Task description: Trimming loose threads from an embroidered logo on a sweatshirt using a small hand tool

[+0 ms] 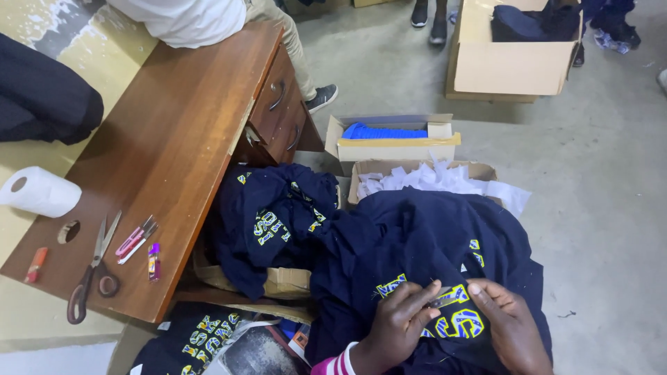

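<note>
Far left on the wooden counter [167,139] there's a toilet paper roll [40,192], then a small orange lighter-looking thing [36,264], a big pair of scissors [92,272], a pink thread snipper [136,239] and a little purple item [153,261] just beside it. A dark bundle [42,94] sits off the counter's far left edge, and someone in a white top [184,19] is perched at the far end.

Next over, a heap of navy shirts [271,219] with yellow and blue lettering spills out of a box against the counter's side. Behind that, a small box with blue cloth [383,131] and a box of white paper scraps [434,179].

Then the main bit: a navy shirt [424,243] draped across the person's lap. The left hand [399,323] has its grip pinched on a small metal tool [440,299], held right at the yellow lettering. The right hand [504,319] has its grip clamped on the shirt fabric, just beside the tool.

Up top right, a big cardboard box [511,66] with dark clothes on the concrete floor [597,180].
</note>
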